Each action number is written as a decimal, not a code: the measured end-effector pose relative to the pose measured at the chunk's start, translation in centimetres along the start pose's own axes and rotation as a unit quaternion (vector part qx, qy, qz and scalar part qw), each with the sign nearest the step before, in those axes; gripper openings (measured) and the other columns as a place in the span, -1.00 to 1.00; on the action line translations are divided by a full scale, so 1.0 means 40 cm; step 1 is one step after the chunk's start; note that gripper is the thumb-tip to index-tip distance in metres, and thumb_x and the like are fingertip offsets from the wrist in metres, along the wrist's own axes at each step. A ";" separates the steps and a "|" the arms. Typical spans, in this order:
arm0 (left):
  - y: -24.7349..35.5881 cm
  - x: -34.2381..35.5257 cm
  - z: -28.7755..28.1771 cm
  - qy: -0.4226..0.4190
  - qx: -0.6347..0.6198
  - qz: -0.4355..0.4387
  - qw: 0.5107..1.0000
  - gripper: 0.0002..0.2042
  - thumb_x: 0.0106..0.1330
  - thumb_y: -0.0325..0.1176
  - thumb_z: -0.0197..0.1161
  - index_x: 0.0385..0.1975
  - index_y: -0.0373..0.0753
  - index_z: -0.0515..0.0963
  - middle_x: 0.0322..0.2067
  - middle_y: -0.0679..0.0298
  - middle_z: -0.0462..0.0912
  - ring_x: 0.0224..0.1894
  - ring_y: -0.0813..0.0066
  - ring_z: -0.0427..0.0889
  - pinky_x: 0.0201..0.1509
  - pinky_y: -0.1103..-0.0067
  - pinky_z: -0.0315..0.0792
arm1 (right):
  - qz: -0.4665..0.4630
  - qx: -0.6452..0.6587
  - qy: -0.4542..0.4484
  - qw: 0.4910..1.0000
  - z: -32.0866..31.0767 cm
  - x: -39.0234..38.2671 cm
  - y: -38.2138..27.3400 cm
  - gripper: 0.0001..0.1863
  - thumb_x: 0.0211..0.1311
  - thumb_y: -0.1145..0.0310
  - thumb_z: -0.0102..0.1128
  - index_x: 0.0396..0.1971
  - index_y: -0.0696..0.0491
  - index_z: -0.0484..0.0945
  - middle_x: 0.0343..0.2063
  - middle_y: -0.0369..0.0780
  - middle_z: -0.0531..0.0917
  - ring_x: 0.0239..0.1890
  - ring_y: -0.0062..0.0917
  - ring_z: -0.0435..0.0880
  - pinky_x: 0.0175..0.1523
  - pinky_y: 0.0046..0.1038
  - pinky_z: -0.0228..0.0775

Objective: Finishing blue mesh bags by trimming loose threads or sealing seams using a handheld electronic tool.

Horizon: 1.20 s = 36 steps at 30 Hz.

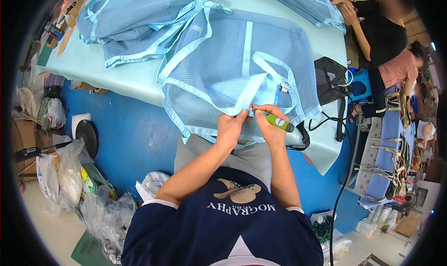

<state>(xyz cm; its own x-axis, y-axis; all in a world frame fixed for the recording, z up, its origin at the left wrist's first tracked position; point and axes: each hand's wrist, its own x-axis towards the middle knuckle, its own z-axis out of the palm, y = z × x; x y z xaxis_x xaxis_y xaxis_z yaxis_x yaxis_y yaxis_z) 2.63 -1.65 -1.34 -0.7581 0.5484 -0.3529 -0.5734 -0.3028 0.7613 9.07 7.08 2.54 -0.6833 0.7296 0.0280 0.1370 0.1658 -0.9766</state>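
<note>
Your navy T-shirt (223, 233) carries pale block lettering, upside down from this view, beneath a tan printed picture. The green pen-shaped tool with a dark end cap (282, 123) bears a pale oval label, its marks too small to read. A white plastic bag (156, 182) beside you on the left shows some blue print.

The blue mesh piece with pale-blue fabric binding (219, 47) lies on the near part of the pale green tabletop (135, 82), its lower edge hanging over the side toward your lap. Its net is see-through, with a straight pale band, a looped strip and a folded pale-blue panel near your hands.

Your left hand (229, 130) has its fingers pinched narrow on the bound edge. Your right hand (271, 126) has its fingers closed around the tool, whose tip meets the binding beside your left fingertips.
</note>
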 end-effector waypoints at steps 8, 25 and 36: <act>0.013 -0.010 -0.002 -0.021 -0.016 -0.009 1.000 -0.82 0.19 -0.48 0.10 -0.23 -0.36 0.49 -0.29 0.25 0.55 -0.30 0.54 0.53 -0.23 0.60 0.46 | -0.052 -0.027 0.039 0.998 -0.016 -0.022 -0.012 -0.80 -0.04 0.49 0.21 -0.36 0.18 0.51 -0.44 -0.25 0.61 -0.43 -0.70 0.53 -0.32 -0.65 0.37; 0.201 -0.051 -0.093 -0.106 0.079 -0.071 0.989 -0.66 0.28 -0.20 -0.05 -0.26 -0.43 0.42 -0.28 0.03 0.54 -0.22 0.32 0.55 -0.27 0.49 0.46 | -0.257 -0.149 0.236 0.925 -0.196 -0.041 0.059 -0.61 -0.04 0.55 0.22 -0.12 0.15 0.42 -0.46 -0.13 0.61 -0.43 -0.51 0.61 -0.30 -0.56 0.43; 0.280 0.029 0.010 0.013 0.738 0.481 0.473 -0.69 -0.06 -0.45 0.22 -0.24 -0.27 0.48 -0.23 0.08 0.53 0.05 0.13 0.32 0.22 0.20 -0.09 | -0.211 -0.156 0.225 0.938 -0.161 0.099 0.019 -0.66 0.09 0.43 0.13 -0.10 0.12 0.37 -0.43 -0.15 0.61 -0.39 -0.55 0.60 -0.26 -0.58 0.41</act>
<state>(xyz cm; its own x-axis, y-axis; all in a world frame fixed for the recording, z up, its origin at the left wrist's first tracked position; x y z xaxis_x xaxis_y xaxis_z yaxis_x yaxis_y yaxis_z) -4.55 -4.09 7.02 -0.4633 0.6942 0.5508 0.8672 0.4831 0.1206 11.07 14.37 3.28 -0.3613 0.7495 0.5547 0.1736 0.6385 -0.7498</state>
